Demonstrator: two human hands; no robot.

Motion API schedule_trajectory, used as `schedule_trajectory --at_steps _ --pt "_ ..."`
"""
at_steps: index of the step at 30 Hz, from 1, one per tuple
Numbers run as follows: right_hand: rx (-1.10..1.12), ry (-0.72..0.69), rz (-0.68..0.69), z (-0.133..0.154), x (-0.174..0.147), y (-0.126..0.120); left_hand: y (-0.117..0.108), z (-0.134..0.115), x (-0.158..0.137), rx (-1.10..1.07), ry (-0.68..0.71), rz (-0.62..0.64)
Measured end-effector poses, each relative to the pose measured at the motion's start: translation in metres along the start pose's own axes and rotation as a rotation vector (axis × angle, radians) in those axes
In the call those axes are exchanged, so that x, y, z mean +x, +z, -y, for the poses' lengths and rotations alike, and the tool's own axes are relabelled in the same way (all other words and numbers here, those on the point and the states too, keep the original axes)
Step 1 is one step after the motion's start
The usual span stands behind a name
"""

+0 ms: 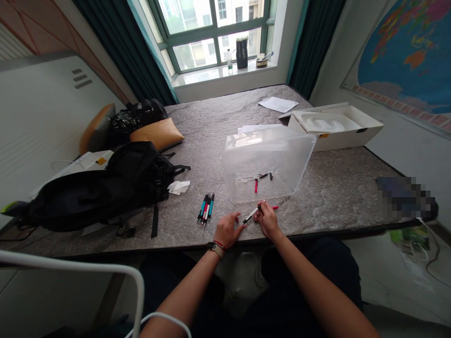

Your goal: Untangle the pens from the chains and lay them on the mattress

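Note:
My right hand is closed on a white pen with black ends, held at a slant above the mattress edge. Just left of the pen's lower end is my left hand, thumb and fingers apart, holding nothing that I can see. A red pen part lies beside my right hand, partly hidden by it. Left of my hands lies a group of several pens in blue, red and white. Beyond the hands stands a clear plastic bin. Within its outline are a red pen barrel, a small black piece and thin refills.
A black backpack and crumpled tissue lie to the left on the patterned mattress. At right are an open white box and a blurred dark device. A white metal rail crosses the lower left.

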State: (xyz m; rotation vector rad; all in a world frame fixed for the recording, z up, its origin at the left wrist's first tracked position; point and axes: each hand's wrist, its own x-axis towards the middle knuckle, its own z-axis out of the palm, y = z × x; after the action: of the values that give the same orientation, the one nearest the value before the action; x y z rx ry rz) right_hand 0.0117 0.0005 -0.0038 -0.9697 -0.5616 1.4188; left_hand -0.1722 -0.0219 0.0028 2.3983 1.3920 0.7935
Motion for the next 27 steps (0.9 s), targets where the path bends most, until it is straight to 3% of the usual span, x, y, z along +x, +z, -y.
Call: schedule_trajectory --at_steps 7,14,22,27 --pt "-0.048 -0.008 -0.017 0.004 -0.003 0.001 -0.001 0.002 -0.001 -0.001 0.024 0.033" --pt "-0.110 -0.002 0.066 0.004 -0.001 0.001 -0.001 0.001 0.001 0.011 0.043 0.074" --pt "0.008 0.010 0.034 0.008 -0.003 0.000 -0.008 -0.004 0.004 0.035 0.058 0.108" --pt "-0.192 -0.042 0.079 0.016 -0.007 0.014 -0.006 -0.007 0.006 0.118 0.047 0.079"
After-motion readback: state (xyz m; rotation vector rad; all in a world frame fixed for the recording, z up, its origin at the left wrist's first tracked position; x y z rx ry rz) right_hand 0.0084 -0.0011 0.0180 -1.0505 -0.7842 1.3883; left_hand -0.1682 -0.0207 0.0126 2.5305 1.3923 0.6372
